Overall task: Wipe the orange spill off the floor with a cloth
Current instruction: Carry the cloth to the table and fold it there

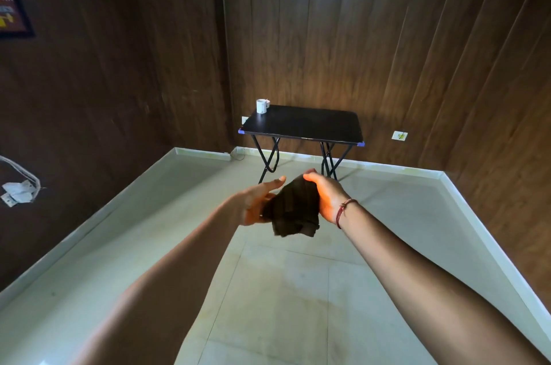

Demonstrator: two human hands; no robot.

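Between your hands, up off the floor (pixel 143 248) at mid-frame: the dark cloth (pixel 293 209), bunched, lower end hanging free. Your right hand (pixel 328 195) grips its upper right edge, fingers curled over the fabric. Your left hand (pixel 253 203) is against the cloth's left side, thumb straight and clear of it. Its fingers are hidden behind the fabric, so I can't tell whether that hand is actually holding on. Red thread band (pixel 343 211) on your right wrist.

Orange spill: not clearly readable. Only a faint yellowish tint on the tiles (pixel 277 281) below the cloth; can't confirm it.

Further out, a black folding table (pixel 307 126) stands against the wood-panelled wall. White mug (pixel 261 106) on its back-left corner, contents not visible from this angle. Something small right behind the mug, too small to identify. Framed picture (pixel 12 7) cut off at the left edge.
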